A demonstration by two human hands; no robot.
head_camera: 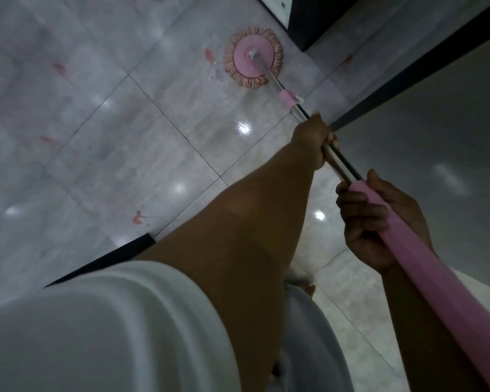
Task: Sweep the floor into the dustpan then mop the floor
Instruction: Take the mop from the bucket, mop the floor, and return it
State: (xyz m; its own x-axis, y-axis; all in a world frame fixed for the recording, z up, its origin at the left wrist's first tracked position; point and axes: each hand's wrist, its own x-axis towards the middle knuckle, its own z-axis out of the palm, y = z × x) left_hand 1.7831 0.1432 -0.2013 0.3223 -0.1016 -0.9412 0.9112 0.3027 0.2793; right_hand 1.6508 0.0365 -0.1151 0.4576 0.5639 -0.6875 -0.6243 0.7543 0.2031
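A round pink mop head [253, 58] with a fringe lies flat on the glossy grey tiled floor [142, 142], near a dark wall corner. Its metal pole [272, 77] runs down and right through a pink collar [289, 98] to a thick pink handle [425, 281]. My left hand [313, 141] grips the metal pole in the middle. My right hand [379, 219] grips the top of the pink handle, closer to me. No broom or dustpan is in view.
Several small pinkish marks [137, 217] dot the tiles left of the mop. A dark skirting strip [408, 77] runs along the grey wall [436, 131] on the right. Another dark edge [119, 250] crosses the lower left. My white sleeve [96, 329] fills the bottom.
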